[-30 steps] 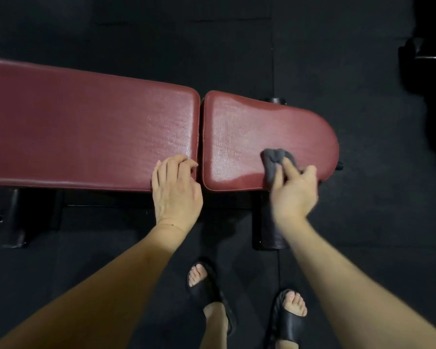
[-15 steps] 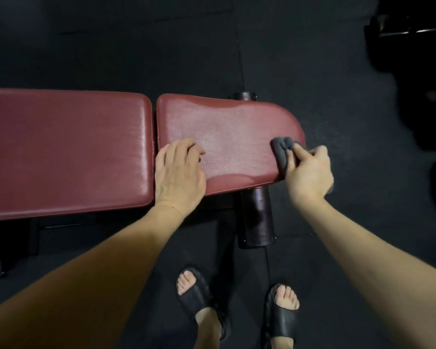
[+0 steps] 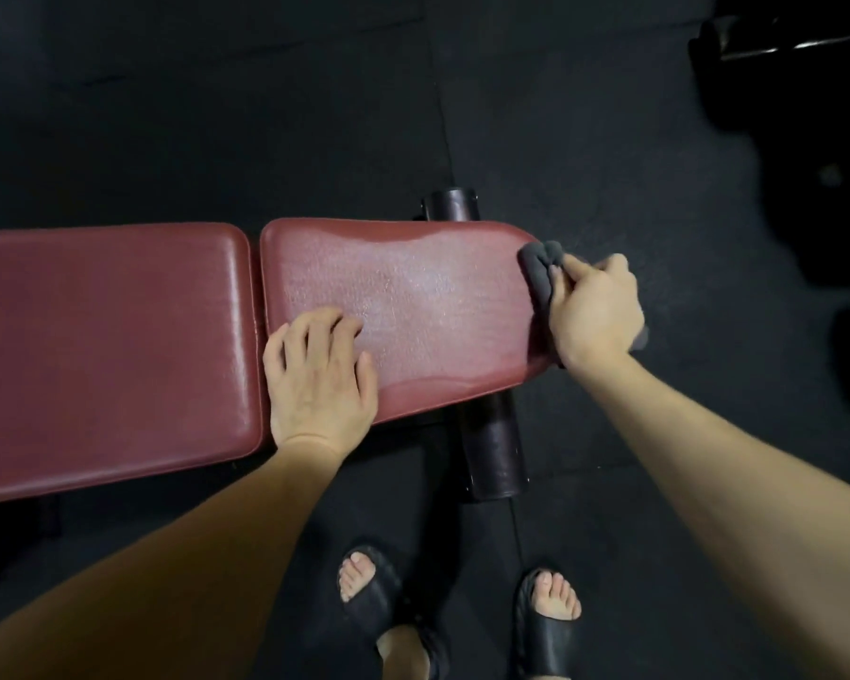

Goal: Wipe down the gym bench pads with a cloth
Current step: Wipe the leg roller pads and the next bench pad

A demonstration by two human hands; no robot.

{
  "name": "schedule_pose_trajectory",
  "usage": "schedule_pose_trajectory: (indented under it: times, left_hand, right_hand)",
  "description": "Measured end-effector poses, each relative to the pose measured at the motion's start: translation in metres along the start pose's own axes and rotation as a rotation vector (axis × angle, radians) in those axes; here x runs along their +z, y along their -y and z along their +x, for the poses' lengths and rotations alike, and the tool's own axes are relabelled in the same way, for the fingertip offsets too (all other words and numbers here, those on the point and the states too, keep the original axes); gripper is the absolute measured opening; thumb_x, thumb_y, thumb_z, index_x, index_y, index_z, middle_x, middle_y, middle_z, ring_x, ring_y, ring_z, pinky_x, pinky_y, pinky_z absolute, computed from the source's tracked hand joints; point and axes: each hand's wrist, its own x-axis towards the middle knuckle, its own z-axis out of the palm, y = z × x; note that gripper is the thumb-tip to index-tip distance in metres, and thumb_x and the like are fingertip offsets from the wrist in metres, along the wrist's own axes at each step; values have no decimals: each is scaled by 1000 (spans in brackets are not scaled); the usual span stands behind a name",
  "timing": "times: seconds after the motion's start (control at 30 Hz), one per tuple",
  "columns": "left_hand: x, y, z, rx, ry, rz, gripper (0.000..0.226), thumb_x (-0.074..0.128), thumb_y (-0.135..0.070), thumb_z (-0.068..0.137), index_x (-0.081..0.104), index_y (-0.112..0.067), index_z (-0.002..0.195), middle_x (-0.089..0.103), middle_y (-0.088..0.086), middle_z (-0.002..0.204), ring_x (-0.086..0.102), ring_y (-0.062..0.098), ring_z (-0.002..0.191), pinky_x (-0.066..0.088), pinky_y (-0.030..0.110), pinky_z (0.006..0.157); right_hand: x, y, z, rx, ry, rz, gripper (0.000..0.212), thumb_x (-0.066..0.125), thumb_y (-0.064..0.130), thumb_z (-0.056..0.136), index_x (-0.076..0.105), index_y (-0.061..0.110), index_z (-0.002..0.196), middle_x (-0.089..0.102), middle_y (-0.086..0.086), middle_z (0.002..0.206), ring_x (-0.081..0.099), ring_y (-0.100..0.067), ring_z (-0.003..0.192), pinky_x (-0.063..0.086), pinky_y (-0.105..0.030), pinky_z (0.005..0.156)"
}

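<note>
A dark red gym bench lies across the view in two pads. The long back pad (image 3: pixel 109 346) fills the left side. The shorter seat pad (image 3: pixel 413 306) on the right has a damp, shiny patch across its top. My right hand (image 3: pixel 597 311) grips a bunched dark grey cloth (image 3: pixel 538 272) against the rounded right end of the seat pad. My left hand (image 3: pixel 320 380) rests on the near left corner of the seat pad, fingers bent with their tips on the surface.
A black roller pad (image 3: pixel 491 449) sticks out below the seat toward me, and its far end (image 3: pixel 450 203) shows behind the bench. My feet in black sandals (image 3: pixel 369 591) stand on black rubber flooring. Dark equipment (image 3: pixel 796 66) sits at the top right.
My right hand has slid the cloth rightward from the seat pad's near middle to its rounded end. My left hand moved from the back pad's corner onto the seat pad.
</note>
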Motion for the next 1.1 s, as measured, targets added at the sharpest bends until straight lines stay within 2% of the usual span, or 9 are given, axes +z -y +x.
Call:
schedule_pose_trajectory:
  times: [0.1,0.2,0.3,0.37,0.53,0.67,0.77,0.9,1.1]
  left_hand:
    - [3,0,0,4,-11,22,37,45,-35,97,61,-17,125,51,2,135,41,25,129,29,48,115]
    - [6,1,-2,13,-26,39,38,46,-36,96,61,-17,125,51,3,136,42,27,130,29,50,115]
    - [8,2,-2,25,-46,61,40,49,-36,94,61,-14,125,53,6,138,44,30,131,30,50,115]
    - [8,3,-3,31,-61,58,39,50,-35,93,62,-15,125,54,5,137,44,29,131,30,50,114]
    - [9,1,-3,24,-58,31,38,49,-36,94,62,-18,125,53,3,136,43,27,132,30,50,115]
    - [9,2,-3,14,-42,8,40,46,-38,95,62,-18,125,52,2,136,42,25,133,29,49,117]
    - [7,3,-4,18,-36,-3,40,45,-38,96,63,-19,126,52,0,136,42,24,133,27,48,117]
    - [2,3,-5,18,-10,-14,40,42,-39,98,62,-20,127,51,-2,135,43,22,133,25,45,118]
    - [-11,2,-8,24,87,-49,42,45,-40,98,59,-19,132,50,0,142,39,22,140,20,46,123]
  right_hand:
    - [12,39,3,-31,8,50,30,56,48,98,75,28,110,51,-8,107,57,-32,99,45,-39,76]
    - [30,120,-9,-247,99,160,29,57,47,97,76,28,109,47,4,94,52,-14,85,35,-33,71]
    - [34,177,-27,-550,190,134,29,57,47,100,76,28,111,53,-6,108,55,-27,99,39,-38,72]
    - [27,170,-21,-574,210,77,31,52,51,102,73,32,116,52,-7,114,54,-29,104,39,-38,73]
    - [12,81,28,-323,129,-52,35,47,54,103,70,38,123,53,-8,120,57,-33,111,46,-41,80]
    - [5,29,36,-12,107,17,36,49,54,102,70,37,125,55,-10,119,61,-36,112,48,-46,88]
    - [7,12,24,169,71,105,36,50,53,101,72,36,124,60,-9,121,63,-35,110,50,-47,91]
    - [2,-1,-4,360,68,213,36,49,53,98,74,32,114,69,-6,113,68,-32,100,54,-41,86]
    - [-17,6,-82,464,115,351,29,56,42,101,75,25,113,74,-8,113,69,-34,104,44,-33,80]
